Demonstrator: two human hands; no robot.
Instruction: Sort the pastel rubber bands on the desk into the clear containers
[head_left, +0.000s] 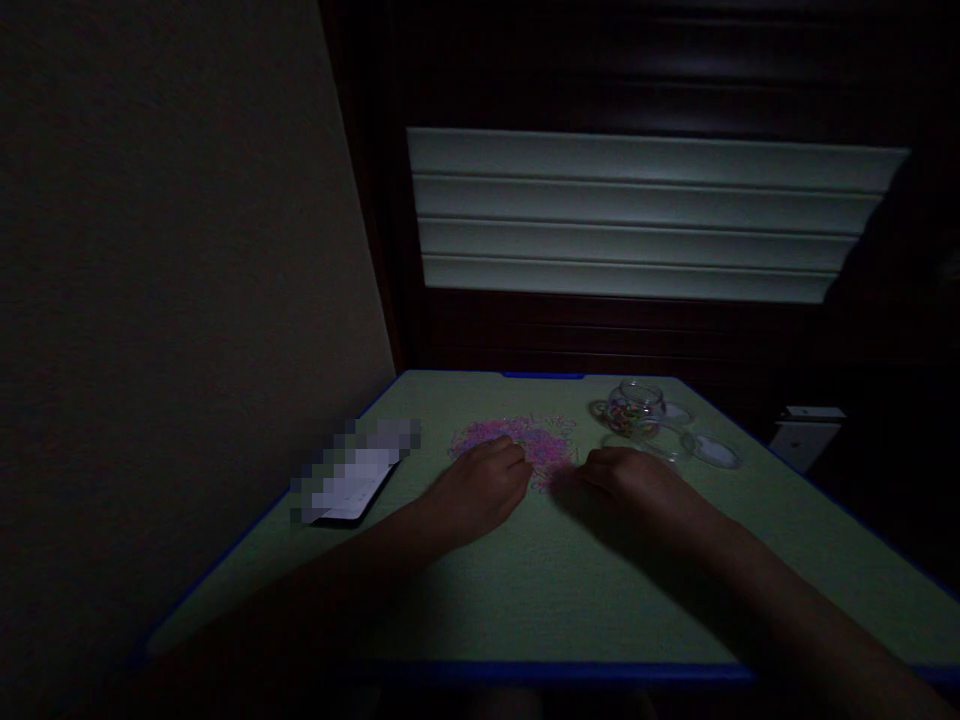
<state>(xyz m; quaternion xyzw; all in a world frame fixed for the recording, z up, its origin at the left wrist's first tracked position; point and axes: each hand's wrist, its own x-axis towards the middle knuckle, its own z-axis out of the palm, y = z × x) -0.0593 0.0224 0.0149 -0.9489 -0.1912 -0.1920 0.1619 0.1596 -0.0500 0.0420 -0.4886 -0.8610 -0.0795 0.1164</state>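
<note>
A spread-out pile of small pink and purple loops, like little rubber bands [517,437], lies on the pale green table [510,590]. My left hand [487,487] is closed at the near edge of this pile, its fingers curled inward. My right hand [622,472] is at the pile's right side with thumb and fingers pinched together. In the dim light I cannot make out what either hand holds, if anything. Behind the right hand stands a clear jar [636,408] with multicoloured small loops inside.
Clear round lids or shallow dishes [712,450] lie beside the jar. At the table's left edge is a flat device [352,485] with a partly blurred-out bright screen. A wall rises on the left, and a dark slatted panel [630,215] stands behind. A white box [804,440] is beyond the right edge.
</note>
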